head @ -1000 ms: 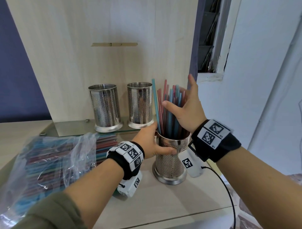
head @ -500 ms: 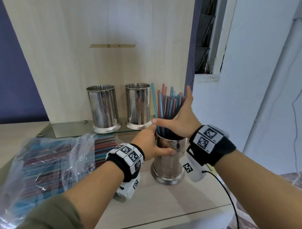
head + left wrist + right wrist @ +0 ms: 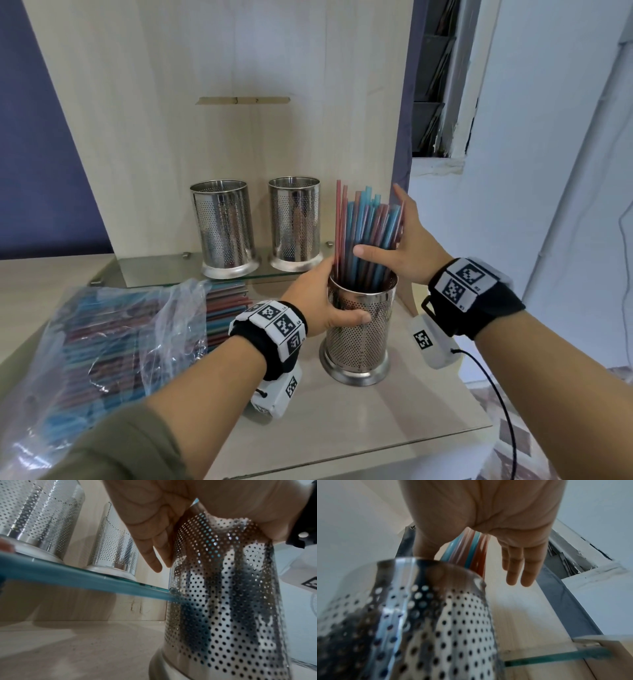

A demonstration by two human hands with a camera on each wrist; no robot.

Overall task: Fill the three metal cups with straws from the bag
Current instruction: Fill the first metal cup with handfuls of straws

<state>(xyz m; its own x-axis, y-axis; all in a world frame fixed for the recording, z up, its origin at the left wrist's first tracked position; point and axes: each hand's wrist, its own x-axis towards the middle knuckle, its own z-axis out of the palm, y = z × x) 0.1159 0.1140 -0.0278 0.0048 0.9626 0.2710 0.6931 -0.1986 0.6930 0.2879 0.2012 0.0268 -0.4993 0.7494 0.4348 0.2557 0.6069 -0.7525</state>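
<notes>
1. The left hand (image 3: pixel 320 301) has its grip wrapped round the near cup (image 3: pixel 359 329) on the surface (image 3: pixel 394 411).
2. The right hand (image 3: pixel 407 251) is open, pressing flat on the straws (image 3: pixel 366 236) standing in that cup.
3. Hold the cup steady and nudge gently, so no straw tips out.
4. Two cups (image 3: pixel 224 228) on the glass shelf (image 3: pixel 154 272) look empty; the bag (image 3: pixel 102 346) lies left.
</notes>
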